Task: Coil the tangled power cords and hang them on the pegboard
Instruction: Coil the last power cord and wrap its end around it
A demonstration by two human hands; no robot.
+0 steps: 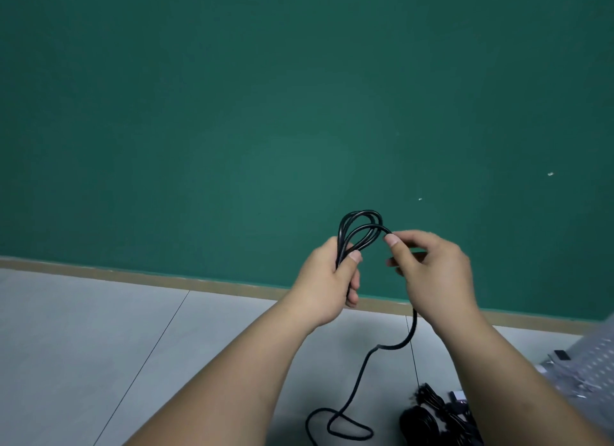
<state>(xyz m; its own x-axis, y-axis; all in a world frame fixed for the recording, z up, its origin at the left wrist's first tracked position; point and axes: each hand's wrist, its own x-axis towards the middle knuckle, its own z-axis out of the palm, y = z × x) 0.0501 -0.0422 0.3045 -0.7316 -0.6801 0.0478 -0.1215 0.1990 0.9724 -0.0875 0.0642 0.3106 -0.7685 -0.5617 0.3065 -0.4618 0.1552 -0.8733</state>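
**Figure: coiling in progress, head view.** The left hand (327,279) is closed around the base of a coil (360,224) made from a black cord (414,322), with the thumb pressed across the strands. Several loops stand up above the fist, held in the air in front of a green wall (232,113).

The right hand (435,272), just beside the left, pinches the cord between the tips of two fingers (393,240) where the outermost loop comes over the top. Its other fingers are loosely curled, and it cannot be told whether they also touch the cord.

From under the right hand the free length runs down to the floor (99,346), where it lies in a slack curl near the bottom edge of the view. A dark pile of cords (428,417) lies on the floor to the right of that curl, partly hidden by the right forearm. At the far right edge a pale perforated panel, apparently the pegboard (594,356), is partly in view and low down; no pegs can be made out.

**Step in hand, as judged:** loops of one cord are being formed. A fair length is not yet gathered, and no cord can be seen hanging on the part of the board that shows.

**Next move, as judged:**
- The right hand slides down the free length and brings up a loop matched to those in the fist.
- It lays that loop under the left thumb without a twist.
- The curl on the floor may snag as it lifts.
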